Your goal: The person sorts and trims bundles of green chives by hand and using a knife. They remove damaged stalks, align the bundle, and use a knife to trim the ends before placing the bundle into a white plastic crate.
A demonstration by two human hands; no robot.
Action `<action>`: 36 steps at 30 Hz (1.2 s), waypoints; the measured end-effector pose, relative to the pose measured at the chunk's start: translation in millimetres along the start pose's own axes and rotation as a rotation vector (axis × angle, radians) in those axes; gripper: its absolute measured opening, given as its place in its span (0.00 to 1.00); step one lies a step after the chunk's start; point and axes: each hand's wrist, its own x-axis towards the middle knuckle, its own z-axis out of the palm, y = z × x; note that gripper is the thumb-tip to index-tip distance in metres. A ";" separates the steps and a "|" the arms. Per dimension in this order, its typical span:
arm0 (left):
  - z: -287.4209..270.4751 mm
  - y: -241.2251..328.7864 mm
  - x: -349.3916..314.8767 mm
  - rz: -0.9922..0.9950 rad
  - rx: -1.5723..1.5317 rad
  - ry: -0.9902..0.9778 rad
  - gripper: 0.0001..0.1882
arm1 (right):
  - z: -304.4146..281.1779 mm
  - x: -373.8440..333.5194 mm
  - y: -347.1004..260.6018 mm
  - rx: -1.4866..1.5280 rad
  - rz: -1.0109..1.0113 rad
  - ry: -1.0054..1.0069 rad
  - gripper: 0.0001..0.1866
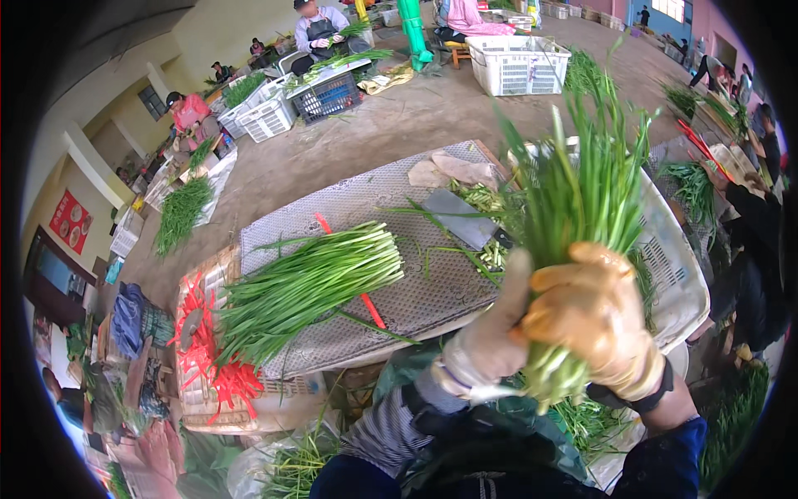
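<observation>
Upright before me on the right is a bunch of green chives (573,195), leaves up and pale stem ends down. My right hand (592,312), in an orange-stained glove, wraps round its lower part. Against the bunch's left side my left hand (490,337), gloved and slightly blurred, closes on the stems; its fingertips are partly hidden. A second chive bundle (316,283) lies on the patterned work surface (332,208), over a red strip (373,311). Beyond my left hand lies a cleaver (462,218) among trimmed stem ends (492,254).
Red ties (204,353) hang over a crate (195,412) at the left. A white crate (677,274) stands right of the bunch. Loose chives (295,466) lie below the work surface. Farther off, a person (322,29) sits behind crates; other people work at the right.
</observation>
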 end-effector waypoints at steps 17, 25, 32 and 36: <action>-59.0 -37.1 -149.6 0.175 0.381 0.827 0.35 | 81.1 -106.5 -62.6 1.109 0.421 -0.451 0.23; -38.9 -27.8 -146.2 0.033 0.442 0.950 0.31 | 26.9 -122.3 -19.0 1.080 1.222 -0.214 0.24; -7.0 -11.8 -157.4 -0.086 0.691 1.038 0.28 | 73.5 -184.4 -1.3 1.506 1.277 -0.207 0.61; 22.3 2.9 -165.7 -0.378 0.885 1.004 0.28 | 123.1 -184.3 -2.8 1.939 1.162 0.090 0.56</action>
